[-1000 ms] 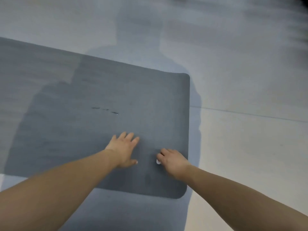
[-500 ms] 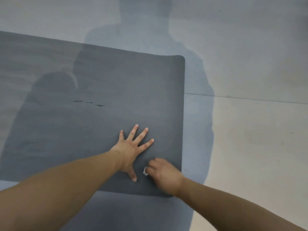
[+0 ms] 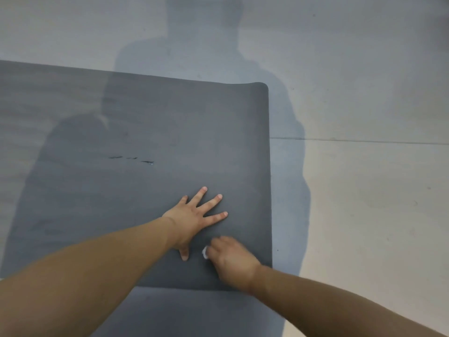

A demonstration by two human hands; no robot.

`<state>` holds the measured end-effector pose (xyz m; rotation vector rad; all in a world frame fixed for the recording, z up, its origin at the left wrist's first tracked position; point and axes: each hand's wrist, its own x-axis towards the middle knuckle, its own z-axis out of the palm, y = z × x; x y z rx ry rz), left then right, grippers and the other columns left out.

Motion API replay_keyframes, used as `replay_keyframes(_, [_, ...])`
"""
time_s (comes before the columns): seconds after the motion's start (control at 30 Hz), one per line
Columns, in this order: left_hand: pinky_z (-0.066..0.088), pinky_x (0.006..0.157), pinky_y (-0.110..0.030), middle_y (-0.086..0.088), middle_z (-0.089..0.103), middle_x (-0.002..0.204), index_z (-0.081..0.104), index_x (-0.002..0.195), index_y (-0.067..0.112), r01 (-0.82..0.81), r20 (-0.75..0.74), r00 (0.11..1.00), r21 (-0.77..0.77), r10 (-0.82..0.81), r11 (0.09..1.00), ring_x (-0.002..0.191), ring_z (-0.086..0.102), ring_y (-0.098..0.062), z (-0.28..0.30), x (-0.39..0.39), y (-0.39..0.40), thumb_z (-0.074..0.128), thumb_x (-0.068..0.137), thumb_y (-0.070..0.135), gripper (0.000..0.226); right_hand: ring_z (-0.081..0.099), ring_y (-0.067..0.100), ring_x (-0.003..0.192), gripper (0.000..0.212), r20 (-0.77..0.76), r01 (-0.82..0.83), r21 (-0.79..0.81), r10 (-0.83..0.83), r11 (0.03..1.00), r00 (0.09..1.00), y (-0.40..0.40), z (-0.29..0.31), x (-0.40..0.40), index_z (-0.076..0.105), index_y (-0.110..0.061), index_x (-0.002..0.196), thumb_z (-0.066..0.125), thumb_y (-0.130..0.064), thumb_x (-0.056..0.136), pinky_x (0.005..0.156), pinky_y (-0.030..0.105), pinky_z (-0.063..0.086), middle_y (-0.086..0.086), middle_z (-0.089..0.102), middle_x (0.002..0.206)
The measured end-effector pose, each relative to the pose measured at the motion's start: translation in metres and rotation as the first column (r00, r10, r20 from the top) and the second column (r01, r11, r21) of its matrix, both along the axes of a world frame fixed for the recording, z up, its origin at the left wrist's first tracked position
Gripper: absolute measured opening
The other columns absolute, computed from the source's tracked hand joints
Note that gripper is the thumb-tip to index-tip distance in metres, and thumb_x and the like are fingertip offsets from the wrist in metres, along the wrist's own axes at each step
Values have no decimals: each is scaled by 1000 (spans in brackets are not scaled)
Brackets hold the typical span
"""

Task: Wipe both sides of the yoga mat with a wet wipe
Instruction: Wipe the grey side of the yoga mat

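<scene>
Pale floor (image 3: pixel 364 215), with mat (image 3: pixel 145 122) spread flat on it. Left hand (image 3: pixel 192 220) pressing down, fingers (image 3: pixel 213 200) splayed wide. Right hand (image 3: pixel 233 261) curled round wipe (image 3: pixel 205 252), rubbing near corner. Probably mid first side; underside not yet reached.

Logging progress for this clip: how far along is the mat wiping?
Done: cannot tell; no wiped patch shows. In hand: the left hand presses flat on the mat, while the right hand rubs a wipe near its front corner. Left: the underside, since the mat lies unturned on the floor.
</scene>
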<state>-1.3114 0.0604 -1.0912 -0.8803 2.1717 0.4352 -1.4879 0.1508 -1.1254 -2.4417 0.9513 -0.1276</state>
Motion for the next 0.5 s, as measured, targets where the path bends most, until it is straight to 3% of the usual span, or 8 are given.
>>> replay_keyframes(0.1, [15,121,-61,2,-47,155,-31,150,45,19,2,1000,-24,-19,1000,146,-32,-42,-2,3,1,90,59,59,151,54,23,74,20,-34,-160,-41,159,986,987,29,-6,8,65,-14,92,46,-15,87,73,33,50,3,56,83])
replay_keyframes(0.23, [22,117,-64,-2,-47,154,-34,146,48,42,31,999,-41,-41,998,145,-30,-49,-3,-5,2,91,57,59,154,50,27,77,13,-24,-201,-2,201,980,979,19,-5,-2,60,-10,96,52,-10,86,76,38,47,8,54,87])
replay_keyframes(0.37, [26,113,-64,-7,-40,158,-32,143,57,62,35,998,-41,-61,997,145,-24,-55,-1,-15,2,91,55,59,152,50,26,74,14,-66,-145,-37,142,989,988,3,10,-76,58,-12,93,46,-14,88,72,33,43,6,53,86])
replay_keyframes(0.5, [20,116,-64,-5,-30,163,-24,146,60,31,-42,999,-53,-34,998,147,-17,-52,-2,-14,1,71,66,79,126,49,25,72,17,-163,-77,-51,68,996,984,5,16,-116,57,-12,92,48,-8,78,68,31,43,5,52,85])
